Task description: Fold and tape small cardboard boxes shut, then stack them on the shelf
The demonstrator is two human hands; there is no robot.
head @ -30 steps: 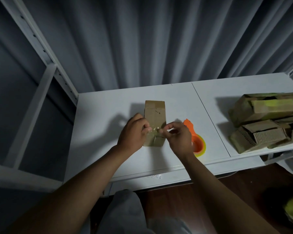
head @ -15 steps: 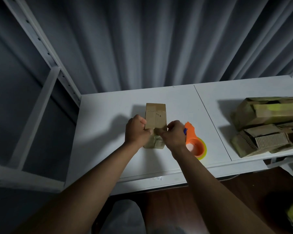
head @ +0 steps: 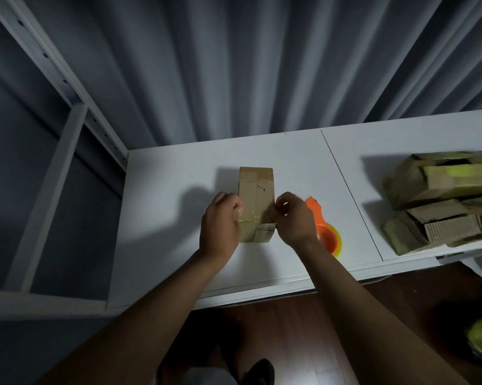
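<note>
A small brown cardboard box (head: 256, 190) lies on the white table (head: 178, 212), long side pointing away from me. A strip of clear tape (head: 252, 217) crosses its near end. My left hand (head: 220, 226) is curled against the box's left side at the tape. My right hand (head: 294, 218) is curled against the right side, fingertips pinching at the tape's end. An orange tape dispenser (head: 324, 232) lies just right of my right hand, partly hidden by it.
A pile of flattened and folded cardboard boxes (head: 442, 201) sits at the table's right end. A white metal shelf frame (head: 54, 151) stands to the left. Grey curtains hang behind the table. Dark wooden floor lies below.
Both hands have moved apart from the middle of the box's near end to its two sides, and a tape strip now lies across it.
</note>
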